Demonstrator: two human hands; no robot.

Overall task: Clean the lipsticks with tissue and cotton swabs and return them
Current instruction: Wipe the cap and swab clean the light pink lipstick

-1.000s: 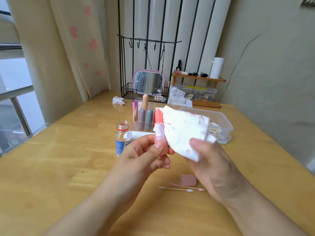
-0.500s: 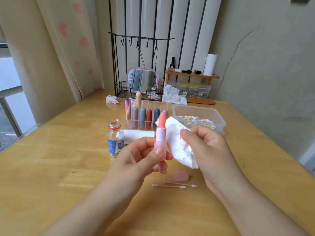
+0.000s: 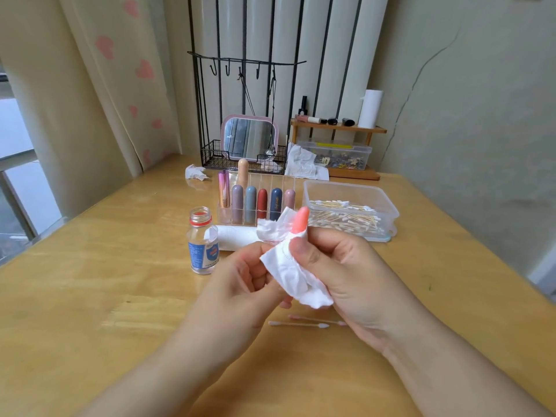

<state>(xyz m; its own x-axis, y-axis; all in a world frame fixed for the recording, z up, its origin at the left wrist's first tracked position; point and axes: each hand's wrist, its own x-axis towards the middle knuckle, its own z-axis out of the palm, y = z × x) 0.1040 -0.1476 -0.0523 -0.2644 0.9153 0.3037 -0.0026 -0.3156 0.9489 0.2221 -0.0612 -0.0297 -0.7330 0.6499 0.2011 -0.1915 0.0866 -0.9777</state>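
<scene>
An open coral-pink lipstick [image 3: 300, 219] stands upright between my hands, only its bullet showing above a white tissue [image 3: 293, 270] wrapped round its tube. My right hand [image 3: 343, 272] pinches the tissue against the tube with thumb and fingers. My left hand [image 3: 240, 284] holds the lipstick's lower end from the left; that end is hidden by the tissue. Behind them a clear organizer [image 3: 255, 203] holds several capped lipsticks. Two used cotton swabs [image 3: 299, 325] lie on the table below my hands.
A small open bottle [image 3: 203, 243] with a blue label stands left of my hands, a tissue pack [image 3: 236, 237] behind them. A clear tub of cotton swabs [image 3: 350, 210] sits at right. Crumpled tissues [image 3: 195, 172], a mirror [image 3: 249, 139] and a wooden shelf [image 3: 338, 127] line the back.
My right hand has brought the tissue from beside the lipstick onto it and wrapped it round the tube. The pink cap on the table is now hidden behind my hands.
</scene>
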